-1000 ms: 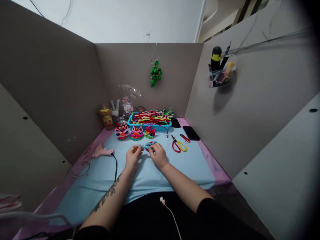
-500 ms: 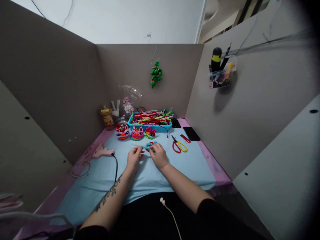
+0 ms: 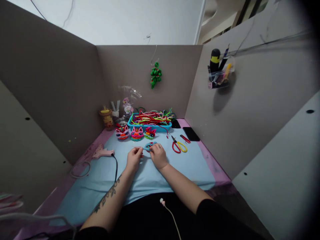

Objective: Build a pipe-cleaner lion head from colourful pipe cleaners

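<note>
Just beyond blue piece (image 3: 149, 144), three figures (image 3: 136, 133)

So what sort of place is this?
Probably a small craft workstation, partitioned like a cubicle: a blue tray of colorful cords, a pink glue gun and scissors lie on the cloth-covered table.

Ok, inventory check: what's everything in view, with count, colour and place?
Small woven piece: 1, blue and red, between the hands
Animal-head figures: 3, multicoloured, before the tray
Tray: 1, blue, back centre
Fuzzy strips: many, mixed colours, in the tray
Scissors: 1, red and yellow handles, right
Slim tool: 1, red, beside the scissors
Phone-like slab: 1, black, right edge
Glue gun: 1, pink, left
Jar: 1, brown and yellow, back left
Hanging ornament: 1, green, back wall
Holder: 1, clear, right wall
Cloth: 1, light blue, underneath
Hands: 2, bare, centre
</note>
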Available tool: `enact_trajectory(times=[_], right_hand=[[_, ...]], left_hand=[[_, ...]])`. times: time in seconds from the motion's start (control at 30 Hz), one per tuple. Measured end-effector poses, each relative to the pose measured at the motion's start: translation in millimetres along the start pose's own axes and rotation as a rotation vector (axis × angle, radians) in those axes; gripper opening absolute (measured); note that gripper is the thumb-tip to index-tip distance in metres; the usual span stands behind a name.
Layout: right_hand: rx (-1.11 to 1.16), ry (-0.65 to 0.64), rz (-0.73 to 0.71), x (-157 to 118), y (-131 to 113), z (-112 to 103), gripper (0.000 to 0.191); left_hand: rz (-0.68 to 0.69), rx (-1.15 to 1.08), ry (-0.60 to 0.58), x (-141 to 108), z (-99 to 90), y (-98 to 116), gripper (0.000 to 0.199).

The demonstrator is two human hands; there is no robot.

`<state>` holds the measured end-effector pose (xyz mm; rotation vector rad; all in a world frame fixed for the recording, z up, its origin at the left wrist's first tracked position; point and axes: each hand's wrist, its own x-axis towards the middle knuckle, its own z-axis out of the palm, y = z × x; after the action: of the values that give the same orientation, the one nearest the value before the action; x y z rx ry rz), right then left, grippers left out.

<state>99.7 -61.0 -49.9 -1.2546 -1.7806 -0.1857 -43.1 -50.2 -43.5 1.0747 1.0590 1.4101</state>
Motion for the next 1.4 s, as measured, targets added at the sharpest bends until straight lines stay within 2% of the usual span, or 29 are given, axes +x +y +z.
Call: enact_trajectory(times=[0.17,0.4,0.57,0.8,1.07,1.4], right_hand=[[0.064,0.015,0.024,0,1,2,0.016],[0.218,-0.028,-0.019,-1,2,3,0.012],[0.229,-0.008,0.016,-1,2,3,0.011],[0.248,-0.045,-0.026,-2,2,2,0.012],[0.242,-0.028,-0.032,-2,5,2,0.012],[0.224,0.001,-0.031,0,5,0,0.012]], left_hand=[[0.025,0.006,-0.018,0,-0.1,-2,0.044],[0.054,0.06,-0.004,1,-3.0,0,0.047],[0.069,0.051,-0.033,0,-2.8,3,0.045],[0.055,0.062,-0.052,1,-3.4,3,0.046],[0.046,0.029,-0.024,-1,-0.3,8,0.037],[0.008,0.025,0.013,0,-0.8,4,0.03]])
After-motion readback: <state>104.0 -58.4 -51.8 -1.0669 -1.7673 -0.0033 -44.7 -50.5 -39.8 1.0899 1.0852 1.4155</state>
